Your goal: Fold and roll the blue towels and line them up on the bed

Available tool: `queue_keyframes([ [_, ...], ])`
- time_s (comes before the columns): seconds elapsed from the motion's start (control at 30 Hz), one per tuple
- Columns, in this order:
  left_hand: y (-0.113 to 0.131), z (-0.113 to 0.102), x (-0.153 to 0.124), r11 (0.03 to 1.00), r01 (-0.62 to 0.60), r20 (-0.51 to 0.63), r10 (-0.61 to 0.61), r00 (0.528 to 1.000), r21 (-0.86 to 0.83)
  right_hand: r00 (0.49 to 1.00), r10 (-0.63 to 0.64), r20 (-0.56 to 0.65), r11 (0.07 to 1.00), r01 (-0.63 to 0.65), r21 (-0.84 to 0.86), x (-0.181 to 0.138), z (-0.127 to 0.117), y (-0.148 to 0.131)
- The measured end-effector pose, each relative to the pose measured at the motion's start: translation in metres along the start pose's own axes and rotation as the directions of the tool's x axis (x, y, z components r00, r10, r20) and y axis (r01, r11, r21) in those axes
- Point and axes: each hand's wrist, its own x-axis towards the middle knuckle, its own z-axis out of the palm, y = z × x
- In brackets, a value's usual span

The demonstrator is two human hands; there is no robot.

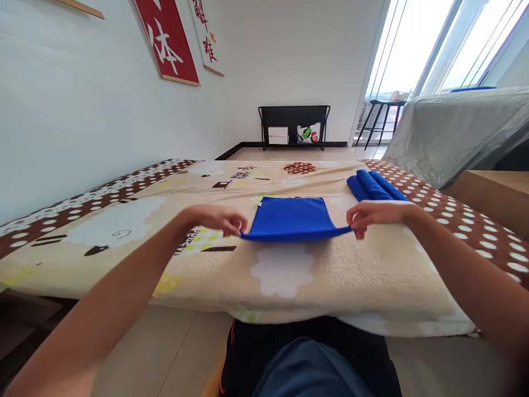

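A blue cloth [291,215], likely a towel, is spread over the patterned blanket [231,281] in front of me. My left hand [225,219] pinches its near left corner, and my right hand [363,216] pinches the near right corner. Between the two hands the near edge is lifted off the blanket and sags slightly, while the far edge lies flat. A small white tag shows at the cloth's far left corner. Several rolled or folded blue cloths [375,186] lie beyond my right hand, apart from it.
The blanket covers a bed-like surface with brown, white-dotted borders. A cardboard box [487,198] and a plastic-covered piece of furniture [463,127] stand at the right. A black rack [294,124] is against the far wall, near a dark stool [384,113].
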Motion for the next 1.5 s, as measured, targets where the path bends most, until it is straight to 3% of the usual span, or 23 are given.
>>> queue_keyframes([
  [0.13, -0.004, 0.059, 0.030, 0.991, 0.060, 0.168, -0.079, 0.983, 0.117, 0.966, 0.157, 0.207, 0.979, -0.125, -0.161, 0.017, 0.048, 0.006],
  [0.27, -0.006, 0.087, 0.044, 0.981, 0.047, 0.215, -0.088, 0.973, 0.189, 0.944, 0.224, 0.243, 0.915, -0.118, -0.385, 0.028, 0.079, 0.011],
  [0.43, 0.006, 0.101, 0.044, 0.965, 0.052, 0.178, -0.100, 0.979, 0.258, 0.920, 0.317, 0.230, 0.860, -0.177, -0.478, 0.034, 0.093, 0.013],
  [0.57, 0.026, 0.095, 0.043, 0.971, 0.092, 0.201, -0.138, 0.970, 0.221, 0.902, 0.380, 0.206, 0.845, -0.247, -0.474, 0.041, 0.088, -0.003],
  [0.67, 0.041, 0.078, 0.059, 0.983, 0.105, -0.048, -0.099, 0.994, 0.152, 0.951, 0.310, -0.017, 0.842, -0.282, -0.461, 0.060, 0.077, -0.024],
  [0.73, 0.048, 0.065, 0.084, 0.985, 0.122, -0.299, -0.079, 0.951, 0.126, 0.943, 0.211, -0.256, 0.847, -0.307, -0.434, 0.084, 0.070, -0.039],
  [0.77, 0.051, 0.058, 0.100, 0.985, 0.137, -0.410, -0.082, 0.908, 0.107, 0.912, 0.162, -0.377, 0.854, -0.321, -0.409, 0.098, 0.067, -0.045],
  [0.87, 0.059, 0.043, 0.153, 0.987, 0.159, -0.690, -0.118, 0.714, -0.004, 0.759, 0.077, -0.646, 0.895, -0.338, -0.291, 0.145, 0.065, -0.061],
  [1.0, 0.064, 0.047, 0.213, 0.977, 0.090, -0.869, -0.212, 0.447, -0.192, 0.585, 0.093, -0.806, 0.944, -0.310, -0.116, 0.195, 0.080, -0.066],
  [1.07, 0.062, 0.064, 0.231, 0.965, 0.039, -0.894, -0.255, 0.368, -0.259, 0.548, 0.109, -0.829, 0.957, -0.284, -0.062, 0.210, 0.094, -0.061],
  [1.13, 0.057, 0.084, 0.240, 0.954, -0.005, -0.897, -0.281, 0.341, -0.300, 0.533, 0.112, -0.839, 0.967, -0.254, -0.033, 0.218, 0.109, -0.052],
  [1.27, 0.046, 0.108, 0.243, 0.950, -0.042, -0.899, -0.276, 0.341, -0.308, 0.502, 0.112, -0.857, 0.975, -0.221, -0.001, 0.225, 0.126, -0.033],
  [1.37, 0.040, 0.110, 0.241, 0.964, -0.015, -0.896, -0.241, 0.374, -0.265, 0.499, 0.100, -0.861, 0.975, -0.222, -0.016, 0.223, 0.124, -0.021],
  [1.5, 0.029, 0.108, 0.239, 0.978, 0.099, -0.875, -0.207, 0.438, -0.182, 0.533, 0.079, -0.843, 0.960, -0.269, -0.080, 0.212, 0.115, -0.001],
])
